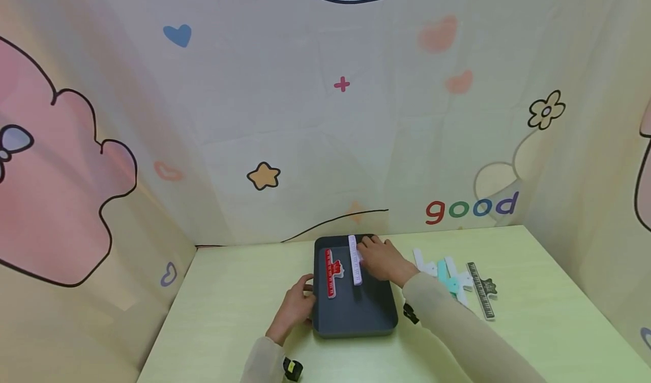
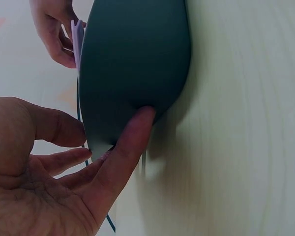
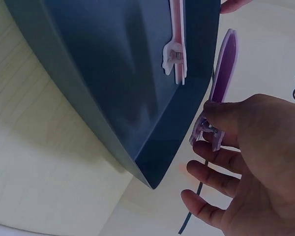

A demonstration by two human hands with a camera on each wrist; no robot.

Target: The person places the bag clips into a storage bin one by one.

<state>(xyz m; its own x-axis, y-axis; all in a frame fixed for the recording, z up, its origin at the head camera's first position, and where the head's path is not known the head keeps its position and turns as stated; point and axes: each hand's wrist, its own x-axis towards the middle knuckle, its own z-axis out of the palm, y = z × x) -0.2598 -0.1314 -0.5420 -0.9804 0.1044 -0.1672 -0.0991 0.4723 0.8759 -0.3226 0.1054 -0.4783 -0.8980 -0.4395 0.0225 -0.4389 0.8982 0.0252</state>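
My left hand [image 1: 296, 307] touches the outer left wall of a dark grey tray [image 1: 356, 330]. In the left wrist view, its extended finger [image 2: 132, 140] presses against that wall. Over the tray's far part, my right hand [image 1: 383, 259] pinches a lilac ruler clip [image 1: 355, 261] by its small clip end. The right wrist view shows thumb and index finger on that clip end, while the purple ruler strip [image 3: 225, 66] stands free; the other fingers are loosely bent. A red ruler clip [image 1: 331, 274] with a red figure lies inside the tray on the left.
Right of the tray, a black ruler clip [image 1: 480, 290], a turquoise one [image 1: 448, 278] and white ones [image 1: 460, 278] lie on the pale table [image 1: 244, 292]. A printed cloth [image 1: 305, 117] hangs behind the table and along its sides.
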